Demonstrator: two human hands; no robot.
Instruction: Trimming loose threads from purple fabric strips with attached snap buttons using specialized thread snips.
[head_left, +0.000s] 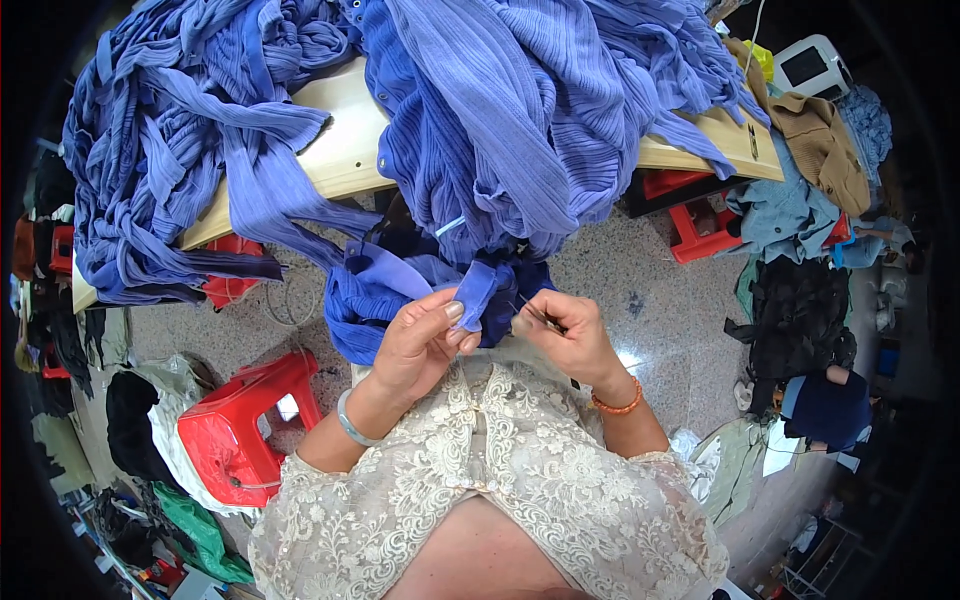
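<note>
Between the fingers and thumb of my left hand (415,345) is the end of a blue-violet fabric strip (478,292), held up above my lap. Facing it, my right hand (575,340) is closed round small dark thread snips (541,314); their thin tip points toward the strip, a little apart from it. Most of the snips is hidden by my fingers. Under and behind my hands a blue ribbed knit garment (360,310) lies bunched on my lap. More of the same ribbed garments (490,110) hang over the table edge just beyond.
A pale wooden table (345,125) carries heaped blue knits (180,130) on its left. Red plastic stools stand at left (215,435) and beyond the table's right side (695,232). Brown (820,145) and black clothing (800,310) lies piled at right.
</note>
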